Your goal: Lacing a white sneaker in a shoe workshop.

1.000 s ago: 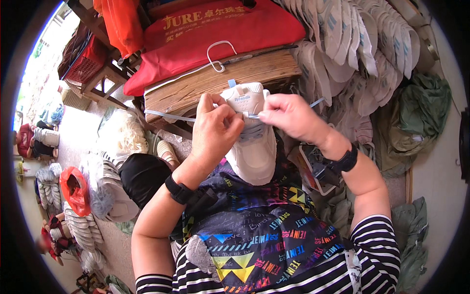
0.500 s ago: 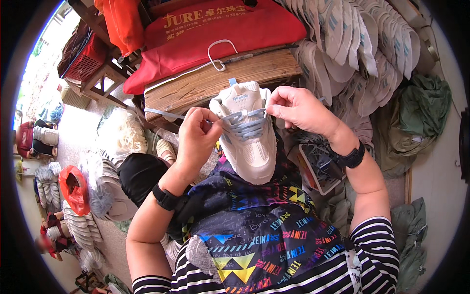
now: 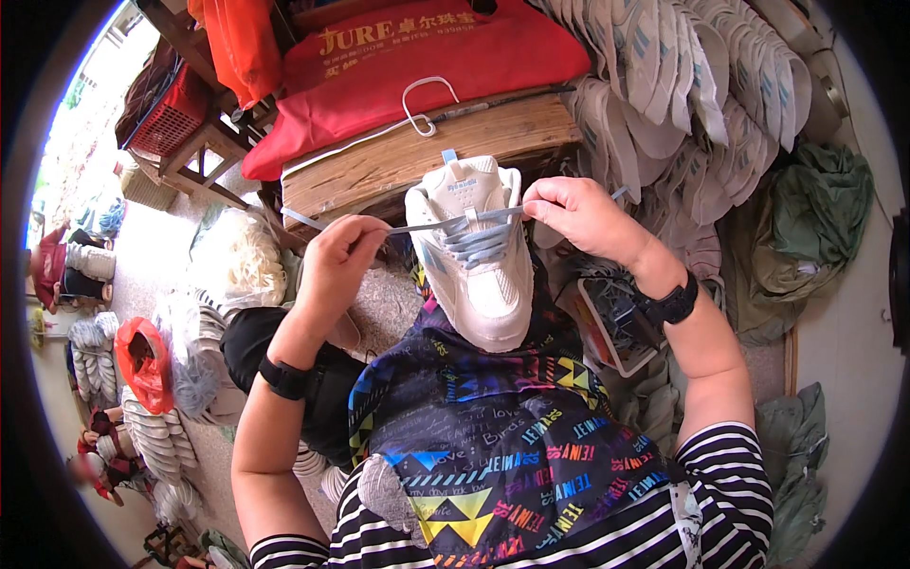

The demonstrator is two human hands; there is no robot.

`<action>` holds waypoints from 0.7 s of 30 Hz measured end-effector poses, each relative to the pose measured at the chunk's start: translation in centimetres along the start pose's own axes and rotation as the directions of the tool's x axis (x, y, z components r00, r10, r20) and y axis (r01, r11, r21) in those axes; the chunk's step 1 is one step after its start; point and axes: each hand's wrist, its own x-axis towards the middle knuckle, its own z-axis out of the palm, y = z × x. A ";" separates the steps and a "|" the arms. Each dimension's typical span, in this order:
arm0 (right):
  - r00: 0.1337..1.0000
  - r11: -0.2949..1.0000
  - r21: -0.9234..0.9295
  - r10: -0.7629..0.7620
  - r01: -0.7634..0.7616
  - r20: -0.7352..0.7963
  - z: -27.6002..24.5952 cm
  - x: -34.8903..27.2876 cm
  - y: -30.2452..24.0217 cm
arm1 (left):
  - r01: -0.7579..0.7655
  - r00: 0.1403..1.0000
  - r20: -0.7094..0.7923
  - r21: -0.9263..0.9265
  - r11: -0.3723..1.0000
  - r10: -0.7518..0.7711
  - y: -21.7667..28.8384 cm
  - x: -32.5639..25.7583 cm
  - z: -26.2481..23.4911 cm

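Orange-red bag, far left: plastic sack (image 3: 142, 368), open at the top, set well apart from the hands.
Clear bag: transparent sack (image 3: 239, 261) of pale strands, on the floor.
Left hand: left hand (image 3: 343, 251) raised left of the shoe; thumb and fingertips pinched on the lace.
Lace: flat light-blue lace (image 3: 424, 226), drawn across the shoe's upper between both hands; loose lengths show beyond each hand.
Red bag: flat printed bag (image 3: 408, 90), draped over the rear of the wooden bench (image 3: 360, 188).
Shoe: white shoe (image 3: 485, 286) between the hands, tongue toward the bench, toe toward the wearer and over the dark patterned apron (image 3: 502, 417); lower lace rows threaded.
Right hand: right hand (image 3: 573, 216) at the shoe's right collar; thumb and fingertips clamped on the lace, apart from the left hand.
Tray: white-rimmed tray (image 3: 621, 368), below the right forearm.
Shoe uppers: white pieces (image 3: 682, 66) with blue stripes, hung in rows.
Green cloth, far right: crumpled heap (image 3: 825, 204) beside the wall.
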 end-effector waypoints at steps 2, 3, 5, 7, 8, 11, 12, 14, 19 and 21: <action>0.987 0.974 -0.188 -0.145 0.129 -0.073 -0.3 -0.7 1.6 | -0.023 0.999 0.040 0.123 0.992 0.018 -1.0 -0.3 -1.6; 0.949 0.898 -0.375 -0.293 0.232 -0.114 -0.4 -1.1 2.4 | -0.047 0.996 0.083 0.240 0.970 0.027 -1.5 -0.6 -2.3; 0.952 0.869 -0.468 -0.260 0.159 -0.159 -0.6 -2.2 3.4 | -0.132 0.991 0.048 0.352 0.927 0.123 -2.8 -1.6 -3.1; 0.951 0.829 -0.554 -0.229 0.077 -0.210 -0.7 -3.1 4.0 | -0.033 0.993 -0.068 0.604 0.796 0.092 -3.6 -2.5 -3.7; 0.968 0.884 -0.456 -0.022 -0.098 -0.251 -0.6 -3.5 3.9 | 0.115 0.992 -0.111 0.611 0.783 -0.059 -4.3 -2.8 -3.9; 0.903 0.957 -0.004 0.273 -0.290 -0.332 -0.8 -4.4 5.5 | 0.631 0.766 -0.027 -0.162 0.759 -0.642 -6.1 -3.0 -4.6; 0.858 0.905 0.344 0.372 -0.250 -0.353 -0.8 -4.7 6.5 | 0.533 0.807 0.041 -0.482 0.695 -0.590 -6.6 -3.2 -4.6; 0.771 0.699 0.715 0.449 0.011 -0.452 -1.3 -5.3 7.4 | 0.421 0.800 0.056 -0.762 0.492 -0.598 -6.3 -3.2 -4.3; 0.593 0.271 0.833 0.600 0.482 -0.538 -6.6 -9.1 12.1 | 0.033 0.691 0.088 -0.995 -0.090 -0.718 -9.1 -4.7 -7.1; 0.605 0.271 0.791 0.525 0.548 -0.599 -9.5 -12.1 15.5 | 0.001 0.667 0.041 -0.999 -0.054 -0.744 -9.6 -5.1 -8.9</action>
